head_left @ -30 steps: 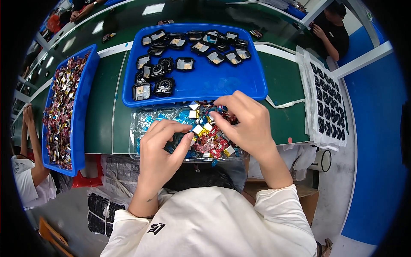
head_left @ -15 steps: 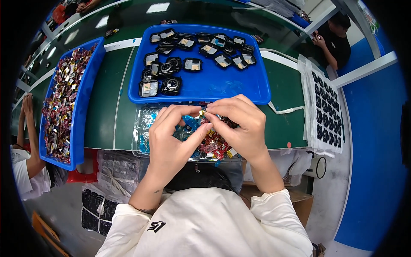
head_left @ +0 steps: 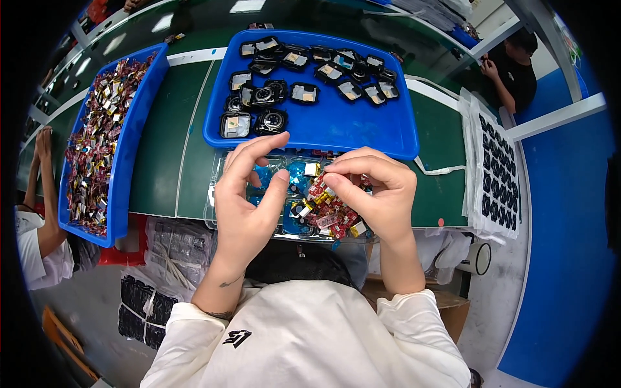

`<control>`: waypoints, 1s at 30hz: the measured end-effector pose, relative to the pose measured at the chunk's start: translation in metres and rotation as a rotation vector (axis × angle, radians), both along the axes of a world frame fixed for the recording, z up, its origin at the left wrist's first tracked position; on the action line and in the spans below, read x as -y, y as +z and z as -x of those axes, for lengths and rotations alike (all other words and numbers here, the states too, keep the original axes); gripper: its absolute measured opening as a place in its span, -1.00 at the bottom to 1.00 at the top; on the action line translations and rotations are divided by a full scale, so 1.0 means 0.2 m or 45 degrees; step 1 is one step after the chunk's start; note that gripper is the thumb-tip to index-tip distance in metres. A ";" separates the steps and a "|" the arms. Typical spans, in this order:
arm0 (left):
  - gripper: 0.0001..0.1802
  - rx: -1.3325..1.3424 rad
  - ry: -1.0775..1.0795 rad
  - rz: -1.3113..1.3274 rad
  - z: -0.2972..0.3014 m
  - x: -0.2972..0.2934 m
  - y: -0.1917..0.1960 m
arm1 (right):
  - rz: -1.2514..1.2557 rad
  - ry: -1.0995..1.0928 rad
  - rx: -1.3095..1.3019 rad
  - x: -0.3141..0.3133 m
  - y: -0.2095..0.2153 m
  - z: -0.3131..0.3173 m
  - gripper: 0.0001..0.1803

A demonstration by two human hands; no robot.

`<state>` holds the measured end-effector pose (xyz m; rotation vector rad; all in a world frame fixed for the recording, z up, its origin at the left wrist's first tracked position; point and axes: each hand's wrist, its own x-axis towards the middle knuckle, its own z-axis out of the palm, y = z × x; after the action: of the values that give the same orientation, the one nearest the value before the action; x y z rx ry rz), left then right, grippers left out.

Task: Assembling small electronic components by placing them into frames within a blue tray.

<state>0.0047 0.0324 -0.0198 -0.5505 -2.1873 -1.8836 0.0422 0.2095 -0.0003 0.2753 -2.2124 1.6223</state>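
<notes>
My left hand (head_left: 249, 197) is open over a clear plastic tray (head_left: 212, 194), thumb and fingers apart with nothing between them. My right hand (head_left: 378, 191) is closed in a pinch over the same tray; what its fingertips hold is mostly hidden. Just left of that pinch, a small silver battery (head_left: 312, 169) shows, but I cannot tell whether it is held. Beneath the hands, the tray carries a heap of small red circuit boards with silver and yellow batteries (head_left: 333, 216). Blue film pieces (head_left: 296, 225) lie in its left compartments.
Beyond the tray, a blue bin (head_left: 362, 132) holds several black watch cases (head_left: 270, 121). A long blue bin (head_left: 119, 181) at left is full of red boards and batteries. Sheets of black parts (head_left: 498, 171) lie at right on the green table (head_left: 162, 149). Other people work nearby.
My hands have drawn apart: the left has opened and moved left, while the right stays pinched and has shifted slightly right. The whole view has shifted a little.
</notes>
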 end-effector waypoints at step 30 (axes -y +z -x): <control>-0.68 -0.634 0.007 0.185 -0.03 0.01 0.00 | -0.114 -0.228 -0.089 0.16 -0.03 -0.13 -0.80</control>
<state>0.0107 0.0311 -0.0196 -0.9232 -1.9877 -1.3944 0.0685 0.1780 -0.0066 0.1510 -2.1917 1.4020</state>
